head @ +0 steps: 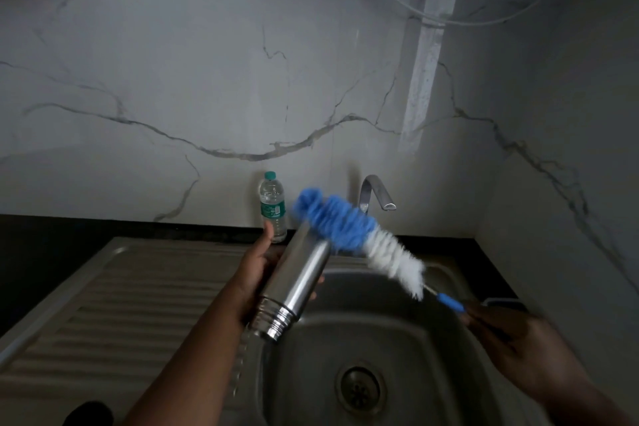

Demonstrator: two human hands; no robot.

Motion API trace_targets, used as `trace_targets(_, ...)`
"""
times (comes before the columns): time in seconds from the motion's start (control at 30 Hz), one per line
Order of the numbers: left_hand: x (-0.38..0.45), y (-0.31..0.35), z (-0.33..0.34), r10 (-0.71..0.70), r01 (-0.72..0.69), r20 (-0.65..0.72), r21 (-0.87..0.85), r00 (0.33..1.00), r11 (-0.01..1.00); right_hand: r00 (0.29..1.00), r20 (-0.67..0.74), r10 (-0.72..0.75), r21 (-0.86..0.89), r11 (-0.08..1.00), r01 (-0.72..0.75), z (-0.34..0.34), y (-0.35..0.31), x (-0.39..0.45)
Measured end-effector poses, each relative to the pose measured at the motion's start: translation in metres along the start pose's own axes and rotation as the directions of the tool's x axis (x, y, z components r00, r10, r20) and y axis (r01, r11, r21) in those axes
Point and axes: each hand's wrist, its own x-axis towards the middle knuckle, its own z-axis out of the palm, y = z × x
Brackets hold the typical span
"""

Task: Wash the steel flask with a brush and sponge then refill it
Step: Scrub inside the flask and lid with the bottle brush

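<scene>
My left hand (254,273) grips the steel flask (294,284) around its body, tilted with the threaded mouth pointing down toward me over the sink's left rim. A thin stream of water (242,360) runs out of the mouth. My right hand (518,342) holds the blue handle of a bottle brush (359,239). Its blue and white bristles lie across the flask's raised far end, blurred by motion.
The steel sink (432,339) with its drain (359,389) lies below the hands, and a ribbed drainboard (121,315) is at the left. A tap (375,194) stands behind the basin. A plastic water bottle (273,206) stands against the marble wall.
</scene>
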Motion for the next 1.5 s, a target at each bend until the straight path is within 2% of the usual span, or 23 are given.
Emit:
trace_targets(0.07, 0.002, 0.004, -0.002, 0.028, -0.028, -0.025, 0.009, 0.999, 1.000, 0.988, 0.150, -0.046, -0.071, 0.996, 0.057, -0.005, 0.008, -0.003)
trace_targets(0.13, 0.002, 0.005, -0.001, -0.002, 0.002, -0.010, 0.001, 1.000, 1.000, 0.977, 0.200, -0.072, -0.149, 0.984, 0.103, -0.007, 0.019, -0.005)
trace_targets(0.23, 0.004, 0.005, 0.000, 0.032, -0.033, 0.025, 0.032, 0.999, 0.999, 0.996, 0.028, 0.088, -0.097, 0.992, -0.085, -0.003, 0.015, -0.005)
trace_targets(0.3, 0.003, 0.002, -0.002, -0.003, 0.005, 0.112, -0.012, 0.994, 1.000, 0.992, -0.069, 0.101, -0.064, 0.992, -0.106, 0.004, 0.018, -0.004)
trace_targets(0.33, 0.004, 0.000, -0.004, 0.003, 0.003, 0.143, -0.041, 0.990, 0.999, 0.994, -0.071, 0.085, -0.042, 0.995, -0.088, 0.004, 0.019, -0.004)
trace_targets(0.4, 0.005, -0.002, -0.004, 0.029, -0.014, 0.190, -0.075, 0.981, 0.997, 0.997, 0.020, 0.068, 0.028, 0.997, -0.068, -0.005, 0.015, -0.004)
trace_targets(0.5, -0.001, 0.000, -0.001, 0.092, -0.064, 0.202, -0.140, 0.975, 0.988, 0.988, 0.154, -0.020, -0.028, 0.999, 0.025, -0.011, 0.016, -0.005)
trace_targets(0.6, 0.003, 0.001, -0.007, 0.086, -0.073, 0.106, -0.123, 0.991, 0.990, 0.996, 0.094, 0.008, -0.055, 0.998, -0.002, -0.006, 0.016, -0.003)
trace_targets(0.67, 0.004, 0.001, -0.007, 0.073, -0.052, 0.118, -0.170, 0.990, 0.984, 0.998, -0.005, 0.064, -0.058, 0.996, -0.064, 0.000, 0.021, -0.004)
trace_targets(0.73, 0.002, 0.003, -0.004, 0.063, -0.039, 0.146, -0.161, 0.987, 0.986, 0.996, -0.032, 0.078, -0.053, 0.995, -0.079, 0.003, 0.027, -0.004)
trace_targets(0.83, 0.002, 0.002, -0.006, 0.063, -0.044, 0.101, -0.188, 0.993, 0.981, 0.987, 0.156, -0.027, -0.077, 0.996, 0.040, -0.005, 0.027, -0.004)
trace_targets(0.9, 0.001, 0.002, -0.010, 0.078, -0.053, 0.126, -0.189, 0.989, 0.981, 0.973, 0.195, -0.123, -0.116, 0.982, 0.147, -0.005, 0.031, -0.005)
trace_targets(0.97, 0.001, 0.002, -0.012, 0.069, -0.044, 0.159, -0.152, 0.985, 0.987, 0.988, 0.142, -0.066, -0.110, 0.991, 0.082, -0.005, 0.030, -0.004)
trace_targets(1.03, 0.000, 0.002, -0.010, 0.040, -0.022, 0.173, -0.104, 0.984, 0.994, 0.998, 0.014, 0.061, -0.061, 0.996, -0.060, -0.001, 0.030, -0.007)
trace_targets(1.07, -0.001, 0.002, -0.008, 0.033, -0.017, 0.166, -0.096, 0.986, 0.995, 0.996, -0.033, 0.081, -0.027, 0.996, -0.082, 0.002, 0.032, -0.007)
trace_targets(1.1, 0.000, 0.003, -0.007, 0.022, -0.008, 0.156, -0.089, 0.988, 0.996, 0.996, -0.048, 0.075, 0.002, 0.997, -0.075, 0.003, 0.032, -0.007)
trace_targets(1.17, 0.000, 0.005, -0.003, 0.010, -0.002, 0.094, -0.078, 0.995, 0.997, 0.998, 0.047, 0.037, 0.021, 0.999, -0.038, -0.004, 0.020, -0.002)
trace_targets(1.2, 0.001, 0.006, -0.004, 0.014, -0.010, 0.050, -0.094, 0.999, 0.996, 0.994, 0.107, -0.007, -0.005, 1.000, 0.008, -0.008, 0.014, -0.001)
trace_targets(1.27, 0.000, 0.005, -0.002, 0.041, -0.041, -0.006, -0.134, 0.999, 0.990, 0.984, 0.140, -0.110, -0.054, 0.992, 0.118, -0.010, 0.007, -0.001)
trace_targets(1.3, 0.002, 0.006, -0.003, 0.068, -0.073, -0.040, -0.135, 0.997, 0.988, 0.985, 0.126, -0.122, -0.059, 0.990, 0.130, -0.010, 0.005, 0.000)
trace_targets(1.37, 0.000, 0.005, 0.000, 0.071, -0.078, -0.083, -0.087, 0.994, 0.993, 0.997, 0.059, -0.048, -0.043, 0.998, 0.051, -0.006, 0.007, 0.000)
trace_targets(1.43, -0.006, 0.004, 0.006, -0.030, 0.031, 0.026, -0.064, 0.999, 0.997, 0.998, -0.034, 0.051, 0.031, 0.998, -0.050, -0.001, 0.012, -0.001)
trace_targets(1.5, -0.005, 0.001, 0.006, -0.032, 0.033, 0.029, -0.024, 0.999, 0.999, 0.997, -0.067, 0.044, 0.109, 0.993, -0.037, -0.002, 0.017, -0.003)
